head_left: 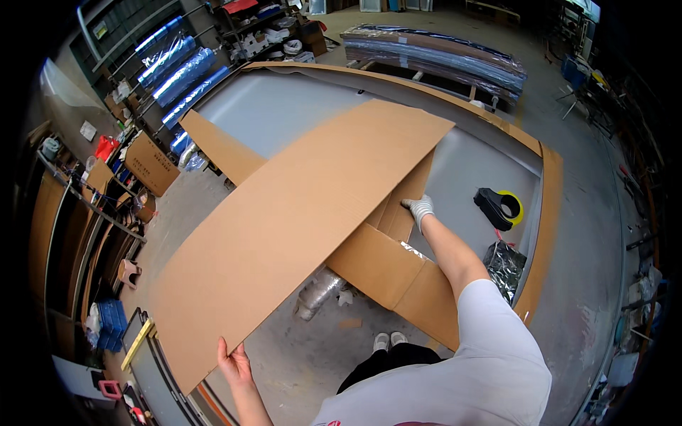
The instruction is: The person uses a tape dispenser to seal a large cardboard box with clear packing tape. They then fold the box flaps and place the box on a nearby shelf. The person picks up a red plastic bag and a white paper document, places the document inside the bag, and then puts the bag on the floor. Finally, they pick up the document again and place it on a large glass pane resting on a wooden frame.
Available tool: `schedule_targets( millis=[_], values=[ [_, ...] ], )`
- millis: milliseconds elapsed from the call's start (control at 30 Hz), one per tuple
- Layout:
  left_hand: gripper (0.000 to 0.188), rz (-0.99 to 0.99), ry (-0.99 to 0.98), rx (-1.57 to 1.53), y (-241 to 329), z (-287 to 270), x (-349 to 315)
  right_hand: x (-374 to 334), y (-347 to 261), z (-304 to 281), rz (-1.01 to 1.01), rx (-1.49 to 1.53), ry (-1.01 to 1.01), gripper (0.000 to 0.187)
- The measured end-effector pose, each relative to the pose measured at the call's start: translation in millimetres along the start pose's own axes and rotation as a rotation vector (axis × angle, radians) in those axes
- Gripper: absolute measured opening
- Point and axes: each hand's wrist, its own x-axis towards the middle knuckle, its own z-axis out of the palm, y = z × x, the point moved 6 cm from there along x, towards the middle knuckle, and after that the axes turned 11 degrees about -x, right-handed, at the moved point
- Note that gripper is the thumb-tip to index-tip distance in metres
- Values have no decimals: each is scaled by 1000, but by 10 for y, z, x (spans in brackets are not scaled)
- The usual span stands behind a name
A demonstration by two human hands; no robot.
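Observation:
A large flat brown cardboard sheet (284, 192) slants across the middle, over the near side of a shallow grey panel (249, 106). My bare left hand (235, 363) pinches the sheet's near edge at the lower left, its thumb on top and its other fingers partly hidden beneath. My right hand (420, 208), in a pale striped glove, grips a folded cardboard piece (403, 202) that shows below the sheet's right edge. More cardboard (387, 266) lies along the panel's near edge, partly covered by the sheet. Cardboard edging (526, 138) wraps the panel's far and right sides.
A black tape dispenser with yellow tape (499, 209) and a crumpled shiny wrap (504, 270) lie on the panel's right side. Film-wrapped rolls (177, 71) hang at the back left. Wrapped long bundles (433, 57) stand behind. A plastic-wrapped roll (318, 292) is below the sheet.

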Motion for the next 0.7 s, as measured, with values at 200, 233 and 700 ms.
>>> schedule_targets(
  millis=[200,233,700],
  values=[
    [38,177,33,437,390,-44,-341,251,-382,-340,-65,383,60,33],
    [40,211,45,528,409,-47,-365,270,-550,-405,-136,415,68,30],
    [33,162,-240,-1,450,564,38,-2132,-3633,1054,-1218,-200,58,34]
  ],
)
